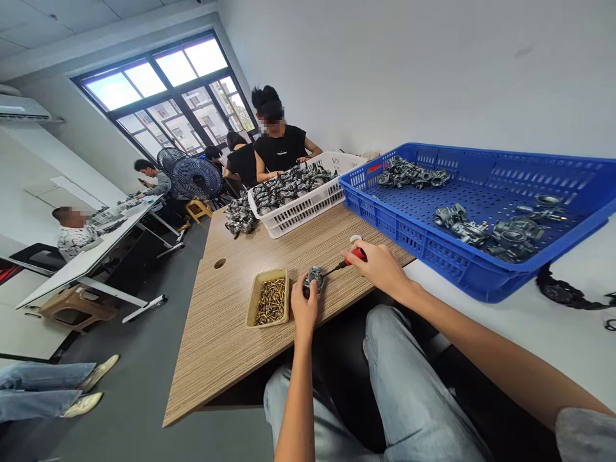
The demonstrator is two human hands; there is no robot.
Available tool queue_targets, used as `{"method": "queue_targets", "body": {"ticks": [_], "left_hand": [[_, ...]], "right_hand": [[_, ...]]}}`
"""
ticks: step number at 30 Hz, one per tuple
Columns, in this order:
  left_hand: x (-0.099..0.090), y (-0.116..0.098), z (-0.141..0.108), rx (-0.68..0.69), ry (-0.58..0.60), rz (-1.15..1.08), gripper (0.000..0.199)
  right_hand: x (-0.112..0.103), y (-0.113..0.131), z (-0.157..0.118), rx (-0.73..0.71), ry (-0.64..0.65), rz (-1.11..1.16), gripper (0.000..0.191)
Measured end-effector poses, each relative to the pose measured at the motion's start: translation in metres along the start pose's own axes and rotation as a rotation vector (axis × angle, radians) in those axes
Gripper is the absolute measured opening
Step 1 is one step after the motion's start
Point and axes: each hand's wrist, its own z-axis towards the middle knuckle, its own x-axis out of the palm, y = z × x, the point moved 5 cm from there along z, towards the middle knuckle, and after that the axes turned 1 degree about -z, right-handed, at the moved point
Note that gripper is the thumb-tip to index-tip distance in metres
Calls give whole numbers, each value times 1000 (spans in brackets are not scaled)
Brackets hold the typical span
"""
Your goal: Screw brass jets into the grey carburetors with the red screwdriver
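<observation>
On the wooden table, my left hand (305, 301) is closed round a small grey metal carburetor (315, 278), thumb on its near side. My right hand (381, 266) grips the red and black handle of a screwdriver (355, 256). The screwdriver's shaft points left and down, its tip at the carburetor; whether it sits in a screw or jet is too small to tell. Just left of my left hand stands a cream tray (249, 312) filled with small brass pieces (271, 301) like jets or screws.
A blue crate (385, 226) with several carburetors stands at the right. Beyond, a white basket (308, 217) is heaped with more, and a pile (240, 215) lies beside it. A person (282, 147) sits behind the basket. A fan (196, 177) and a white table (86, 260) are to the left.
</observation>
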Motion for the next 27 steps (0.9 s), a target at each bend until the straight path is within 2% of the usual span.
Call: {"method": "queue_targets", "body": {"ticks": [4, 11, 14, 21, 23, 27], "left_hand": [[0, 0, 0, 6, -2, 4, 43], [0, 0, 0, -2, -8, 8, 41], [0, 0, 0, -8, -6, 16, 41], [-1, 0, 0, -1, -12, 27, 42], [-1, 0, 0, -2, -15, 33, 42], [-1, 0, 0, -3, -17, 35, 41]], "right_hand": [[-1, 1, 0, -46, 43, -7, 32], [-1, 6, 0, -282, 147, 120, 10], [-2, 8, -1, -330, 168, 129, 10], [-7, 8, -3, -264, 210, -36, 16], [-8, 9, -3, -219, 181, -111, 14], [-10, 11, -3, -170, 110, -264, 23]]}}
